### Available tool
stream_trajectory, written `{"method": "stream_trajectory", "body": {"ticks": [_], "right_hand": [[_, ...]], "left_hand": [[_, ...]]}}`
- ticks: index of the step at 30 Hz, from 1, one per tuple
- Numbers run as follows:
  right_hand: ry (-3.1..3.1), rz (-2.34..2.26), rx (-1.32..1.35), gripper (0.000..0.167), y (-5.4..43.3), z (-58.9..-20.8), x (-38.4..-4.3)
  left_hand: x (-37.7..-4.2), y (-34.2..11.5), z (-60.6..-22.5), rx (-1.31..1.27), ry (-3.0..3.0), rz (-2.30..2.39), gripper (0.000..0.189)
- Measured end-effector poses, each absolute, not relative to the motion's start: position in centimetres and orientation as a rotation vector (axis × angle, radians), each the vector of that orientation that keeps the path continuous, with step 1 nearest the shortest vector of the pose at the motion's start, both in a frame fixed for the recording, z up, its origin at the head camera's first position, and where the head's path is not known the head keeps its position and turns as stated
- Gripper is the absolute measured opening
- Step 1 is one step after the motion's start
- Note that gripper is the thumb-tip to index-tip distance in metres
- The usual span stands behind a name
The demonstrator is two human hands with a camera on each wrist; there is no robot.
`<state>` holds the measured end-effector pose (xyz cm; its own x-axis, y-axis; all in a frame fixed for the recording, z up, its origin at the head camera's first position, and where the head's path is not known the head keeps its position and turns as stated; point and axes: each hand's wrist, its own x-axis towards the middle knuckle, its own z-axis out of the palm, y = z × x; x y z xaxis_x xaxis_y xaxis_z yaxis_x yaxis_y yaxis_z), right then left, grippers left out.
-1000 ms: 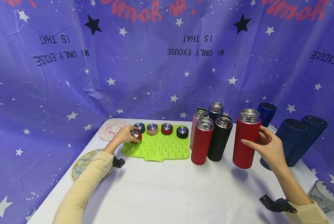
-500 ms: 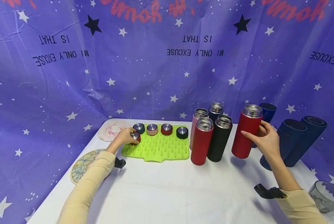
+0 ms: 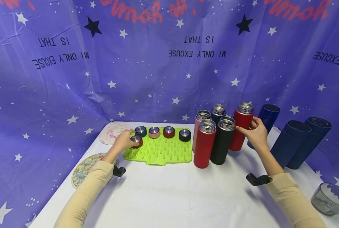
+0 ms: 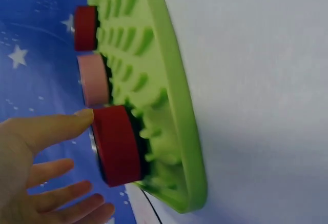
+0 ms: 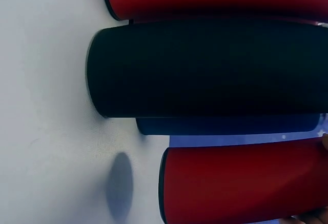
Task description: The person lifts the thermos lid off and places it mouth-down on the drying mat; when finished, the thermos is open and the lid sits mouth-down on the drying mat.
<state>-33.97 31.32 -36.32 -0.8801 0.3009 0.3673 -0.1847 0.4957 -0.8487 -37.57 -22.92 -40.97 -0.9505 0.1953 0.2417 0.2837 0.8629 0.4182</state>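
My left hand (image 3: 122, 141) is beside a red lid (image 3: 136, 141) on the left of a green ribbed mat (image 3: 158, 153). In the left wrist view, the thumb touches the lid's edge, while the other fingers are spread apart from it. My right hand (image 3: 257, 134) holds a red, lidless thermos bottle (image 3: 240, 129) between thumb and fingers, behind and right of a black bottle (image 3: 223, 142). In the right wrist view, a gap separates the held bottle's base from its shadow on the table. Another red bottle (image 3: 205, 145), a pink bottle (image 3: 197, 129) and a navy bottle (image 3: 217, 116) stand alongside, all lidless.
Blue (image 3: 141, 130), pink (image 3: 154, 132), red (image 3: 169, 131) and black (image 3: 184, 135) lids line the mat's back. Dark blue cylinders (image 3: 290, 139) stand at right, with a glass bowl (image 3: 329, 199) nearer. Round patterned mats (image 3: 85, 169) lie at left.
My right hand has carried the red bottle left and farther back, next to the black one. The left hand has shifted the red lid slightly left and loosened its fingers.
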Motion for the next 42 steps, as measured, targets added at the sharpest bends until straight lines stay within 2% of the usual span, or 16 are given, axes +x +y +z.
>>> {"method": "stream_trajectory", "body": {"ticks": [18,27,42], "right_hand": [[-2.268,1.298,-0.147,0.067,30.5,-37.4,-40.7],[-2.259,1.303,-0.192,0.068,30.9,-39.2,-41.5],[-2.329,1.346,0.013,0.067,31.2,-39.2,-40.4]], "left_hand": [[-29.3,-21.2,-38.0,-0.513,-2.520,-0.840,0.058],[-28.4,-20.2,-38.2,-0.558,-2.491,-0.934,0.054],[-27.8,-19.4,-38.5,-0.602,-2.532,-0.912,0.057]]}}
